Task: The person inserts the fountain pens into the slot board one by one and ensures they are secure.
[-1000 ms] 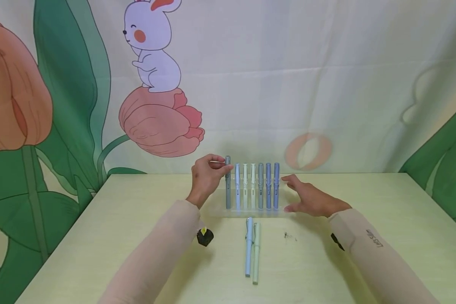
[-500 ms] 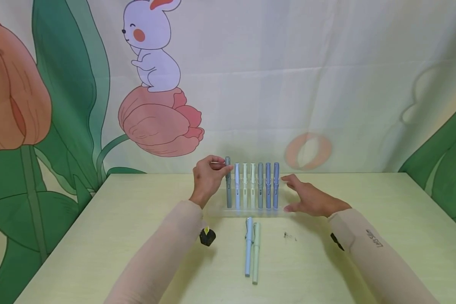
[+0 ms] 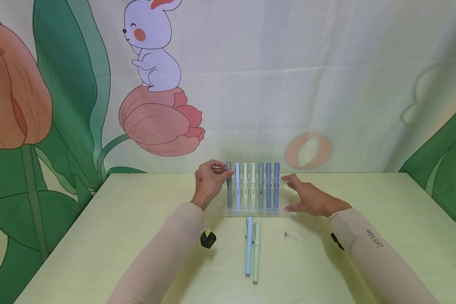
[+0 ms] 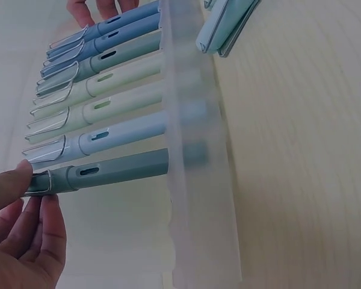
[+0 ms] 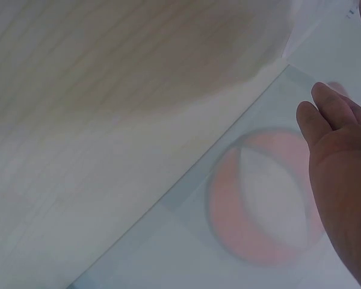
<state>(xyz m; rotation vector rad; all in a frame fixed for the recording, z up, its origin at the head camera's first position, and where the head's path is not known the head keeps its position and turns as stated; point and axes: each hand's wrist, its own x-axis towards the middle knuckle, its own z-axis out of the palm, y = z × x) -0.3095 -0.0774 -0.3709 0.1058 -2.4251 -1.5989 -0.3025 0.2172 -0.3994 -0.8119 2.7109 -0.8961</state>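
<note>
Upright, seven pens (image 3: 253, 185) in holder (image 4: 200, 180), left hand (image 3: 209, 182) pinching one, two pens flat (image 3: 252, 251).

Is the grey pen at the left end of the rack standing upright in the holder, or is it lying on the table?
Upright, in the holder. The grey pen stands in the clear rack, with the left hand pinching its top.

Soft, even light fills the head view, bright without glare; the forearms cast only faint, diffuse shadows on the worktop (image 3: 384, 198). That view is sharp throughout. The left wrist view is paler and slightly hazy, its clear pen rack (image 4: 198, 150) smeared. The right wrist view is washed out and blurred, the right hand (image 5: 340, 174) dark and unfocused.
</note>
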